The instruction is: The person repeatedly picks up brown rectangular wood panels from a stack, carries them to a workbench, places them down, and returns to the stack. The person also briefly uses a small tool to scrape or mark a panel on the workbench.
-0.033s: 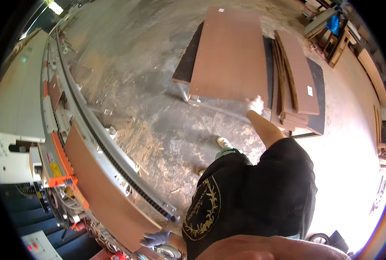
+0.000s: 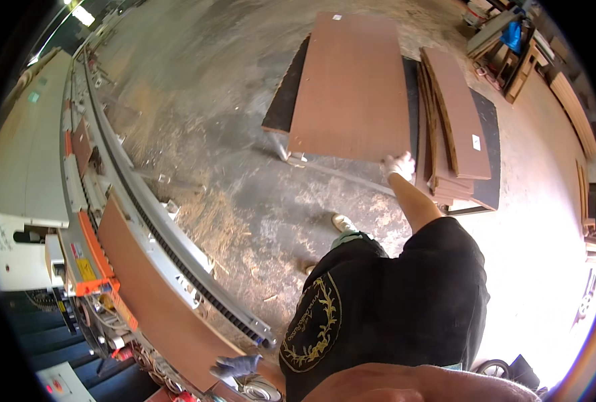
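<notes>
A large brown panel point(image 2: 351, 87) lies on a dark board on a low stand, its near edge facing me. At that edge's right corner my right hand point(image 2: 399, 166), in a white glove, is closed on the panel. Far to my left, my left hand point(image 2: 236, 366) wears a grey-blue glove. Its fingers stretch out over the near end of a long, narrow brown board point(image 2: 164, 301), which rests along a machine point(image 2: 87, 244). The undersides of both hands are hidden.
Right of the panel stands a stack of narrower brown boards point(image 2: 455, 114). A long metal rail point(image 2: 171, 234) with a dark toothed strip runs along the machine. Sawdust and scraps litter the concrete floor point(image 2: 224, 201). Timber pieces point(image 2: 519, 74) lean at the far right.
The view has shifted slightly. My right hand, blurred before, now shows sharply at the panel's corner. My left hand stays by the narrow board's end.
</notes>
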{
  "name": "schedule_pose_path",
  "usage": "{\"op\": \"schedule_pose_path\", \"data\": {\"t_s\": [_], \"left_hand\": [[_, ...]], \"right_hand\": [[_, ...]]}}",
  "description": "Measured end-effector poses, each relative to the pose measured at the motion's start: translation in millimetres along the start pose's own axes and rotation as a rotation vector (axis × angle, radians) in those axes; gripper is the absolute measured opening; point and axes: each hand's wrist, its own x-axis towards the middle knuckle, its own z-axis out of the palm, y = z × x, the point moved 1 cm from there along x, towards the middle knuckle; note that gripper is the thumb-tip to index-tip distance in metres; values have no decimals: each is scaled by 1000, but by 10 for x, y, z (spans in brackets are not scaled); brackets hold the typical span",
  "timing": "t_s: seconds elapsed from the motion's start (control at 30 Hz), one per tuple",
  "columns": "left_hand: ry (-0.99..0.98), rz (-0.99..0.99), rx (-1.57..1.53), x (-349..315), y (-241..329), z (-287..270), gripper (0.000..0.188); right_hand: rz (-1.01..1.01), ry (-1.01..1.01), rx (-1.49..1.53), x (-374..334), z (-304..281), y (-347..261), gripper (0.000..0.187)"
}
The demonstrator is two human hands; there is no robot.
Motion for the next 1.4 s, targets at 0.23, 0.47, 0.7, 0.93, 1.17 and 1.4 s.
{"op": "schedule_pose_path", "data": {"t_s": [0.23, 0.47, 0.7, 0.93, 1.17, 1.4], "left_hand": [[-592, -56, -387, -739, 131, 1625, 46], [-1555, -427, -371, -2879, -427, 3296, 58], [-1623, -1103, -323, -4112, -31, 3775, 60], [-1358, -889, -517, -2340, 535, 2799, 59], [-768, -353, 79, -1149, 507, 1206, 48], [-397, -422, -10, -1180, 163, -562, 52]], "right_hand": [[254, -667, 493, 1630, 316, 898, 52], [-100, -1024, 428, 1321, 705, 1207, 30], [150, -1669, 365, -247, 655, 1209, 50], [279, -1489, 1142, 967, 351, 44, 56], [-56, -1627, 1209, 1098, 164, -270, 56], [17, -1852, 1080, -3, 381, -531, 49]]}}
